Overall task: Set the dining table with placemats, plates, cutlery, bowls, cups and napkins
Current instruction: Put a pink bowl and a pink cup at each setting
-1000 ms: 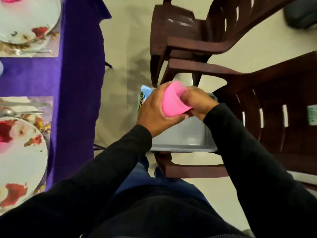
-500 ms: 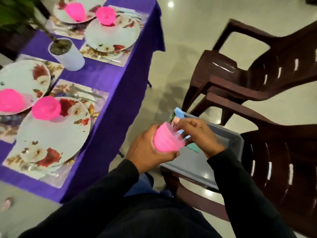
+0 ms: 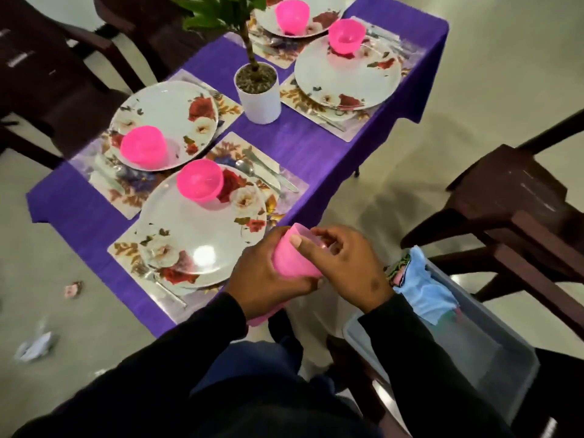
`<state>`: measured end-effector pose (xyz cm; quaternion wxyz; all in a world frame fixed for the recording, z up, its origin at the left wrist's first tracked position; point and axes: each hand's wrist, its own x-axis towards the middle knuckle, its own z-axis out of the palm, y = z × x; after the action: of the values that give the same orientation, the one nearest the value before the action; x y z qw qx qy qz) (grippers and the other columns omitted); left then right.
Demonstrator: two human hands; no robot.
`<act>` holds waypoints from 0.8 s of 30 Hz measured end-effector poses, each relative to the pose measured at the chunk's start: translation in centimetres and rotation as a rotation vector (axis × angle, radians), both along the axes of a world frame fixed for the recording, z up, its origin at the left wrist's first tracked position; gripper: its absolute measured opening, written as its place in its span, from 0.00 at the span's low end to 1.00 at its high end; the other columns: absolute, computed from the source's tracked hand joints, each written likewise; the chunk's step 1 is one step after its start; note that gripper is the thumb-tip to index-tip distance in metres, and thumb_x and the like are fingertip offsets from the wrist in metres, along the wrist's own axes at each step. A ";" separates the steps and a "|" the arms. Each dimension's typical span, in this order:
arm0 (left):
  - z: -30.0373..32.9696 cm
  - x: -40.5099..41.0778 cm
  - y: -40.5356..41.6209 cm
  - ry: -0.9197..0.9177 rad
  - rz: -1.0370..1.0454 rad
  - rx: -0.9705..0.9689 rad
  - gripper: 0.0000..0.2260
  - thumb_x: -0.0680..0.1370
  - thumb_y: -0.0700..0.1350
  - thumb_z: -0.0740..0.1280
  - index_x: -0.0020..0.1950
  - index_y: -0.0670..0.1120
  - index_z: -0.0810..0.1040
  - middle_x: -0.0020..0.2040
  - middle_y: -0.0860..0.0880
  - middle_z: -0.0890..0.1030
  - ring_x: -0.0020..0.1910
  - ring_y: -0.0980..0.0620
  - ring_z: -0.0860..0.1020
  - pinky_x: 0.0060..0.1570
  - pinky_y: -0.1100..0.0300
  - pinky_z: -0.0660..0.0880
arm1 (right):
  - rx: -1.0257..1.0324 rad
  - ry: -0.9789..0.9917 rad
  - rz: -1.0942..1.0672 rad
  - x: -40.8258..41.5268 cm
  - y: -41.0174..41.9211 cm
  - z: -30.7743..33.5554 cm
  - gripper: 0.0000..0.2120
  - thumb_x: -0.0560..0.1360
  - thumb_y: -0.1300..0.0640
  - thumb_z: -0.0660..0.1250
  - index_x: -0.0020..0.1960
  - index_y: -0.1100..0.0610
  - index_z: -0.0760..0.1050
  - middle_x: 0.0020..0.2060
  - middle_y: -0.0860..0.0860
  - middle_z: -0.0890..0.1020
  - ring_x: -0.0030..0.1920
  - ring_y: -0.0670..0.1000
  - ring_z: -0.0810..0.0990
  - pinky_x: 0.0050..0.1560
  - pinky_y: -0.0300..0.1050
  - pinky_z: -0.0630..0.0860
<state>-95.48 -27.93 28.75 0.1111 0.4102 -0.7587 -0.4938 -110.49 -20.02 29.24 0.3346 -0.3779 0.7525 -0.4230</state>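
Note:
My left hand (image 3: 268,276) grips a pink plastic cup (image 3: 292,259) from below, just off the near corner of the purple-clothed table (image 3: 303,143). My right hand (image 3: 347,263) pinches the cup's rim with thumb and fingers. On the table lie several floral placemats, each with a floral plate and a pink bowl: the nearest plate (image 3: 202,232) carries a bowl (image 3: 199,180), with a knife and spoon (image 3: 262,173) beside it. Folded cloth napkins (image 3: 423,286) lie in a grey plastic bin (image 3: 486,352) at my right.
A white pot with a green plant (image 3: 258,93) stands mid-table. Dark brown chairs (image 3: 521,197) stand at the right, under the bin, and at the far left (image 3: 47,74). Scraps of paper (image 3: 34,346) lie on the pale floor.
The view has swung from the bin and chairs toward the table. Both hands have carried the pink cup away from the bin toward the table's near corner.

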 end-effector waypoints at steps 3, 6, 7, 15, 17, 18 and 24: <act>-0.2 1.0 -2.3 0.045 -0.006 0.081 0.35 0.62 0.58 0.82 0.65 0.59 0.73 0.56 0.59 0.82 0.54 0.58 0.81 0.49 0.57 0.81 | -0.005 0.038 0.020 0.7 -2.4 -0.4 0.22 0.69 0.31 0.69 0.47 0.48 0.83 0.37 0.45 0.82 0.38 0.43 0.80 0.38 0.39 0.75; -0.5 1.8 -4.0 0.076 0.016 0.122 0.34 0.63 0.56 0.82 0.66 0.57 0.74 0.57 0.56 0.82 0.56 0.55 0.81 0.52 0.54 0.81 | -0.017 0.038 0.048 1.2 -4.3 -0.9 0.23 0.69 0.32 0.69 0.50 0.49 0.84 0.40 0.45 0.83 0.40 0.43 0.80 0.38 0.34 0.72; -0.5 2.2 -4.3 0.085 0.030 0.142 0.33 0.63 0.55 0.82 0.66 0.57 0.75 0.58 0.56 0.82 0.56 0.55 0.81 0.53 0.54 0.81 | -0.022 0.023 0.069 1.4 -4.9 -1.0 0.24 0.68 0.31 0.69 0.51 0.50 0.84 0.41 0.45 0.83 0.41 0.43 0.80 0.38 0.33 0.73; 0.0 6.8 -6.0 0.141 0.196 0.250 0.34 0.61 0.58 0.81 0.64 0.59 0.76 0.56 0.57 0.83 0.54 0.56 0.82 0.53 0.51 0.82 | -0.141 -0.096 0.178 1.7 -10.2 0.8 0.27 0.67 0.35 0.71 0.59 0.50 0.82 0.50 0.44 0.84 0.51 0.46 0.81 0.51 0.44 0.78; -0.2 8.4 -6.0 0.158 0.292 0.241 0.34 0.58 0.61 0.82 0.62 0.59 0.76 0.55 0.56 0.83 0.54 0.55 0.82 0.53 0.50 0.81 | -0.175 -0.079 0.164 0.8 -12.3 2.2 0.26 0.67 0.35 0.70 0.58 0.49 0.82 0.50 0.45 0.84 0.50 0.46 0.82 0.49 0.43 0.78; -0.5 9.1 -6.0 0.169 0.342 0.236 0.35 0.57 0.62 0.82 0.62 0.60 0.76 0.55 0.54 0.83 0.54 0.53 0.82 0.53 0.49 0.81 | -0.179 -0.062 0.169 0.3 -13.5 2.8 0.27 0.66 0.34 0.71 0.59 0.49 0.82 0.50 0.46 0.84 0.50 0.47 0.82 0.49 0.43 0.78; -0.2 9.1 -7.5 0.220 0.550 0.148 0.37 0.56 0.65 0.80 0.63 0.60 0.75 0.54 0.61 0.81 0.53 0.59 0.80 0.47 0.68 0.76 | -0.178 -0.014 0.270 -1.5 -19.7 4.8 0.30 0.66 0.34 0.72 0.63 0.50 0.80 0.53 0.47 0.83 0.52 0.50 0.82 0.51 0.59 0.82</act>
<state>-86.39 -35.46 28.52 0.2919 0.5512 -0.5645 -0.5407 -111.95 -39.72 34.08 0.3588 -0.5008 0.6522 -0.4416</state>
